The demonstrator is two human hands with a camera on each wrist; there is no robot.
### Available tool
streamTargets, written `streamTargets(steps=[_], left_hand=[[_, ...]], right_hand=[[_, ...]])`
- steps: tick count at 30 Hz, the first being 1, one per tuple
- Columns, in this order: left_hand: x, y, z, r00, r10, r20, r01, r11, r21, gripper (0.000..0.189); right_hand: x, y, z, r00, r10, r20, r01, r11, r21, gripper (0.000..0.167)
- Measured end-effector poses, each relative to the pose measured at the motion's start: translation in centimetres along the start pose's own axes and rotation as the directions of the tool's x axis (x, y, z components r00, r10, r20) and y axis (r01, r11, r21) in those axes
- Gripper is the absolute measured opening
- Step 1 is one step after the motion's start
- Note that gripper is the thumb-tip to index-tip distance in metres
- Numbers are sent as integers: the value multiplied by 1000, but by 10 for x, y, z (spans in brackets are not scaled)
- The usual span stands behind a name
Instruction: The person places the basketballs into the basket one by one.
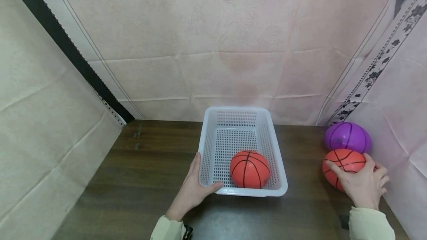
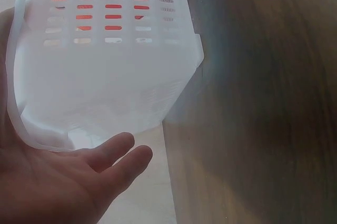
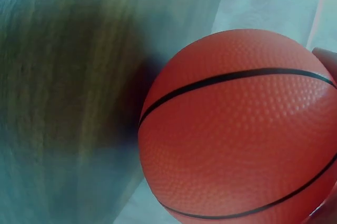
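Braces white basket (image 1: 235,140) at near-left corner with spread left hand (image 1: 191,192), seemingly against sliding; grips orange ball (image 1: 347,159) with curled right hand (image 1: 366,183), outside the basket, just beside purple ball (image 1: 348,136).

Room (tabletop (image 1: 303,158)) between basket (image 1: 235,136) and purple ball (image 1: 348,136)

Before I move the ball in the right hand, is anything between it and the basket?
Nothing visible blocks the way: between the orange ball in the right hand and the white basket lies only bare tabletop. The purple ball sits beyond the orange one, off that line.
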State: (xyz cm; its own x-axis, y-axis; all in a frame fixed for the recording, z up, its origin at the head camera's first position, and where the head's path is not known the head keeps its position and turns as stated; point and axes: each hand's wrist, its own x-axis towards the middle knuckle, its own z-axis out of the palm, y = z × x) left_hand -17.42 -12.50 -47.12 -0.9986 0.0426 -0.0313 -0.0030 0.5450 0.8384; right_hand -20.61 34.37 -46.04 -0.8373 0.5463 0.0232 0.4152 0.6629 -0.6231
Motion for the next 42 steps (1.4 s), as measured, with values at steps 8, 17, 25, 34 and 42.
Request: streamTargets(steps=[8,17,25,34,42], left_hand=[[0,-1,-1,1000,6,-11,-6,1000,13,128],[0,-1,-2,1000,0,-5,0,1000,-1,128],[3,0,5,1000,14,8,-14,1000,-3,125],[1,2,2,1000,3,0,-3,1000,-18,126],[0,0,0,1000,17,-2,-17,1000,-1,126]], right_hand=[[-4,-11,-5,999,7,40,-8,1000,26,122],[-21,-31,-12,997,-61,50,57,995,84,115],[-31,-57,-25,989,-148,7,146,980,133,109],[-35,-86,-18,975,-220,19,212,957,198,107],[-37,-112,-9,957,-290,-8,282,925,256,103]])
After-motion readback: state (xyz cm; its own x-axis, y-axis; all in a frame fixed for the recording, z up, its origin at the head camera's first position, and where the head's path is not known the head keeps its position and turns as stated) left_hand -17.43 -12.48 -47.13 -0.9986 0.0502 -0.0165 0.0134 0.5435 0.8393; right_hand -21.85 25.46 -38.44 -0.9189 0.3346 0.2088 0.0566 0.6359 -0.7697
